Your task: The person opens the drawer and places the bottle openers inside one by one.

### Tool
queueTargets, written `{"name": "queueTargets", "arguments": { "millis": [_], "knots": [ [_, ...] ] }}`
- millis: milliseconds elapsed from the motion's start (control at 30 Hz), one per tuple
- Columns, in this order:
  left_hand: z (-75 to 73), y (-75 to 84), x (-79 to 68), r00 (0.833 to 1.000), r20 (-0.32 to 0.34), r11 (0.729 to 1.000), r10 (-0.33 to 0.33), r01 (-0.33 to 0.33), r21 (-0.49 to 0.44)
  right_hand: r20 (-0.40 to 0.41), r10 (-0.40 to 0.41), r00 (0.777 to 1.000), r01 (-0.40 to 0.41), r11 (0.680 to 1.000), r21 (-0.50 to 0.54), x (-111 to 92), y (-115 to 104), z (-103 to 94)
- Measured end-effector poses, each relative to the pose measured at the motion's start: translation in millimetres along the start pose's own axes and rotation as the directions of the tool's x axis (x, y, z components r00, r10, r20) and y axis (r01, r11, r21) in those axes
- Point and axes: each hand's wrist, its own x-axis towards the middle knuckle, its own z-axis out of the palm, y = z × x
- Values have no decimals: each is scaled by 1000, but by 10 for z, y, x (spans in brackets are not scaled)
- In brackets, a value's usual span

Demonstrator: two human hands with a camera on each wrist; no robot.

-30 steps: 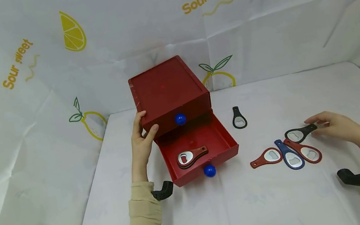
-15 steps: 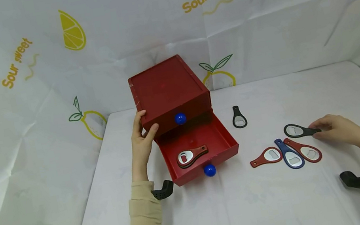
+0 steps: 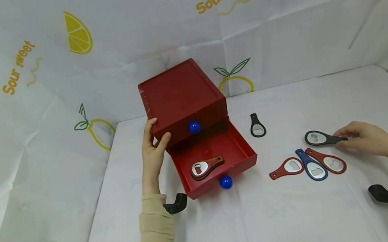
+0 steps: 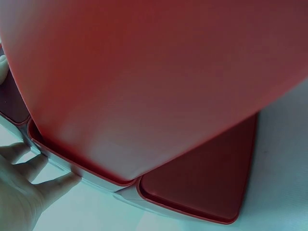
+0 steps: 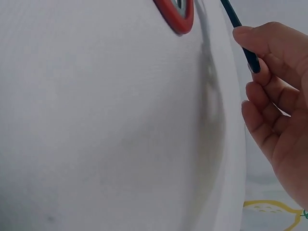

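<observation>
My left hand (image 3: 151, 158) holds the left front corner of a red two-drawer box (image 3: 179, 95), its thumb on the front face and its fingers along the side. The lower drawer (image 3: 238, 143) is pulled out. Inside it lie stacked bottle openers (image 3: 206, 167), the top one red-brown; how many are beneath is hidden. On the right, my right hand (image 3: 366, 138) pinches the handle end of a black bottle opener (image 3: 319, 137) between thumb and fingers. Just in front of that opener, a blue bottle opener (image 3: 314, 167) lies between two red ones, a left red opener (image 3: 288, 168) and a right red opener (image 3: 331, 161).
Another black bottle opener (image 3: 257, 126) lies on the white-covered table (image 3: 273, 219) just right of the box. Blue round knobs, one being the lower knob (image 3: 226, 182), stick out from the drawer fronts. A printed white cloth (image 3: 301, 41) hangs behind the table.
My right hand has taken hold of the black opener's handle and drawn it off the neighbouring red opener, slightly up and away. My left hand and the box stay put.
</observation>
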Motion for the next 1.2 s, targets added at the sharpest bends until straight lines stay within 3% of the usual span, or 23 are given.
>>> {"name": "queueTargets", "arguments": {
  "millis": [600,967,1200],
  "knots": [
    [1,-20,8,1000,3,1000,10,-10,3,-93,-49,994,55,997,59,-48,-488,-177],
    [7,-5,14,1000,2,1000,12,-12,-9,-184,-142,973,167,977,131,19,-933,-252],
    [4,-22,-2,1000,0,1000,19,-19,-8,-217,-271,938,306,941,147,105,-1257,-238]
  ]
}}
